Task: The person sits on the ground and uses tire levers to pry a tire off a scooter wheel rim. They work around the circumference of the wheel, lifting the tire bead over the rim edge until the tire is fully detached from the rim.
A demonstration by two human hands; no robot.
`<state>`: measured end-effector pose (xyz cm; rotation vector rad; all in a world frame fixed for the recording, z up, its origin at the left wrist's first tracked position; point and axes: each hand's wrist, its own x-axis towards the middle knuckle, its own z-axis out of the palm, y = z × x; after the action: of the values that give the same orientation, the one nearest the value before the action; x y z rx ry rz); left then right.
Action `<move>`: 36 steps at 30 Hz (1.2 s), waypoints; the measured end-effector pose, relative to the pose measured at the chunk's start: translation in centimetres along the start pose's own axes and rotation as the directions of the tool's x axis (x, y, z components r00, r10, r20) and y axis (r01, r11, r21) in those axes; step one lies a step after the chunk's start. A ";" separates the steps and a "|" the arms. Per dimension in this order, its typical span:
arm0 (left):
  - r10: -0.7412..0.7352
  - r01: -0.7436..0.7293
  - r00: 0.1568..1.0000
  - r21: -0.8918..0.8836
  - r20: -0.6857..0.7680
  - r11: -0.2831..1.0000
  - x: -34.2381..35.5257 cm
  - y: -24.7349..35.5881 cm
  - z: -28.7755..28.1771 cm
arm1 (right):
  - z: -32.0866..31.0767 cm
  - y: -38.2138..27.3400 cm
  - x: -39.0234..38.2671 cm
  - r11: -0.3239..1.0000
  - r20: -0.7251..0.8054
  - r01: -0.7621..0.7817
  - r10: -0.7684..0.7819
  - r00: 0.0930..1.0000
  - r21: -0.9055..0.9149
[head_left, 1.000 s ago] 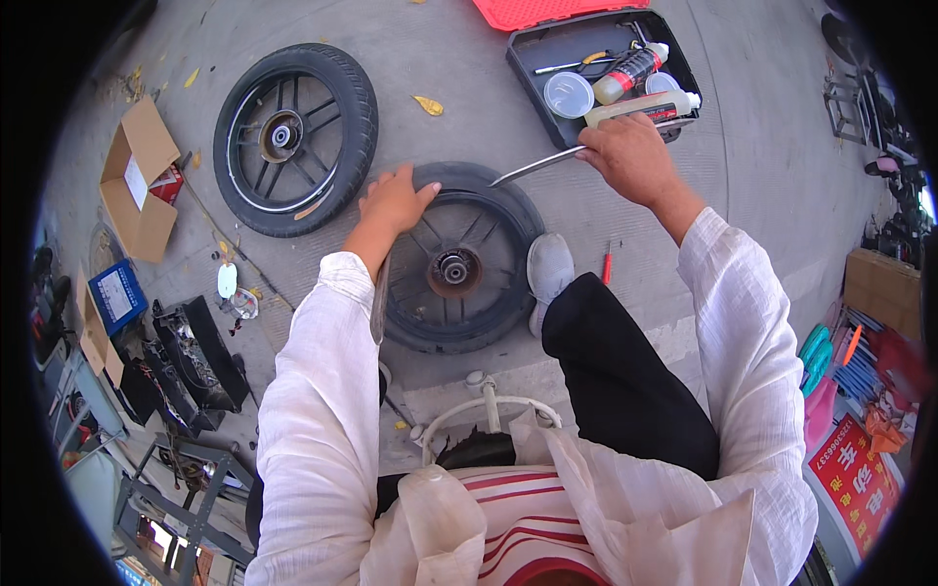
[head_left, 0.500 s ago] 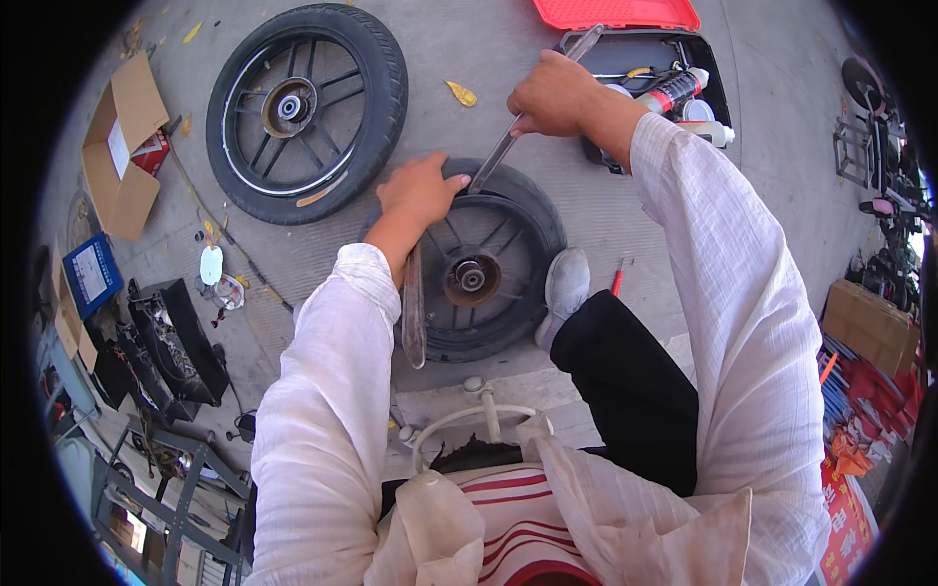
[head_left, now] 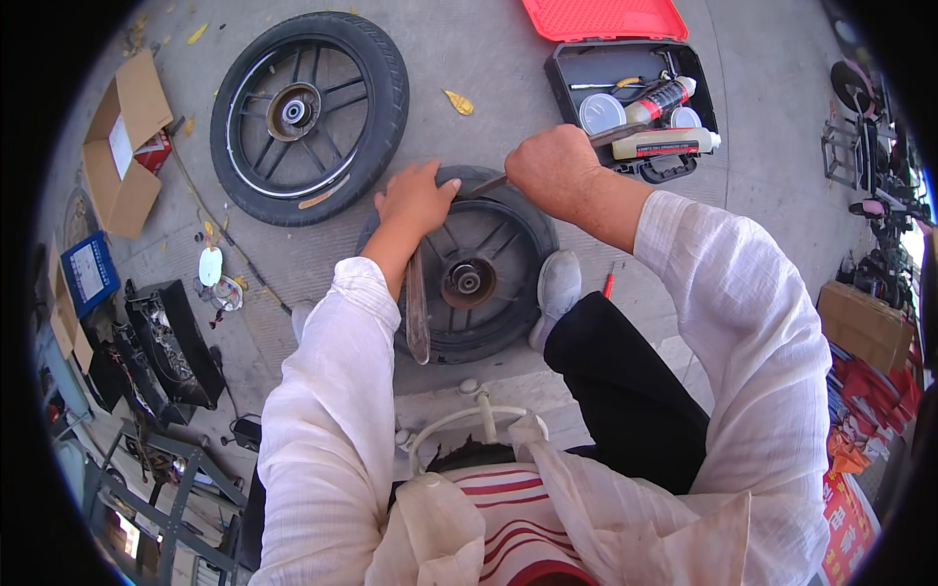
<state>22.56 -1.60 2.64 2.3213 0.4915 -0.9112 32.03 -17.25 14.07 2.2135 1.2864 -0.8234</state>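
Observation:
Between my feet lies a black spoked wheel (head_left: 513, 239) with a tyre around its rim. My right hand (head_left: 559, 174) is closed around a flat metal tyre lever (head_left: 481, 188). One end of that lever is at the tyre's far edge; the other points right, over the toolbox. My left hand (head_left: 415, 202) rests on the far left of the tyre, thumb and fingers apart. A second tyre lever (head_left: 417, 317) lies across the wheel's left side, partly hidden beneath my left wrist. Whether the left fingers touch it cannot be seen.
A second wheel (head_left: 386, 107) with a tyre lies at the far left. The toolbox (head_left: 562, 93), its red lid raised, holds bottles and cans. A red-handled screwdriver (head_left: 610, 283) lies right of my shoe. At left are a cardboard box (head_left: 147, 93) and a black parts bin (head_left: 200, 352).
My right hand has swung the lever down and toward the right, so it lies lower than before. My left hand stays at the tyre with little movement.

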 end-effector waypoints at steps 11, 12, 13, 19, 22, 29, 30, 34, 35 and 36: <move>-0.110 0.110 0.994 -0.128 0.003 0.986 -14.9 2.6 1.0 | -2.7 2.2 -1.8 0.933 0.328 0.096 -0.216 0.920 0.346; -0.119 0.112 0.992 -0.120 -0.053 0.987 -14.9 2.5 1.5 | -2.0 1.8 -2.6 0.913 0.231 0.115 -0.218 0.948 0.391; -0.130 0.118 0.985 -0.114 -0.109 0.987 -14.8 2.1 2.3 | -1.1 1.3 -3.4 0.891 0.133 0.142 -0.219 0.967 0.432; -0.166 0.152 0.927 -0.067 -0.337 0.986 -13.1 -0.8 3.9 | 2.1 -3.6 -6.4 0.748 0.161 -0.106 -0.001 0.987 0.655; -0.196 0.183 0.904 -0.070 -0.381 0.981 -12.4 -1.8 4.3 | 4.5 -6.4 -7.6 0.637 0.091 -0.173 0.160 0.983 0.751; -0.176 0.203 0.810 -0.015 -0.560 0.979 -11.6 -1.7 10.5 | 9.3 -12.3 -10.3 0.529 0.090 -0.255 0.318 0.944 0.809; -0.165 0.191 0.786 -0.019 -0.596 0.981 -11.1 -1.8 12.1 | 10.9 -12.8 -10.1 0.529 0.114 -0.281 0.326 0.939 0.801; -0.007 0.105 0.632 0.076 -0.775 0.992 -9.1 -5.1 14.7 | 17.3 -13.7 -8.3 0.472 0.111 -0.201 0.212 0.971 0.859; 0.033 0.091 0.614 0.113 -0.789 0.989 -8.8 -6.1 14.9 | 19.1 -13.3 -7.7 0.463 0.057 -0.150 0.208 0.976 0.873; 0.038 0.103 0.615 0.128 -0.788 0.986 -8.5 -6.4 14.1 | 20.1 -12.8 -7.0 0.446 0.066 -0.169 0.238 0.969 0.879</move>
<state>6.38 -6.83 -2.17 2.8013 0.8335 0.1640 12.65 -28.40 3.35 3.1203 0.5591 -1.5876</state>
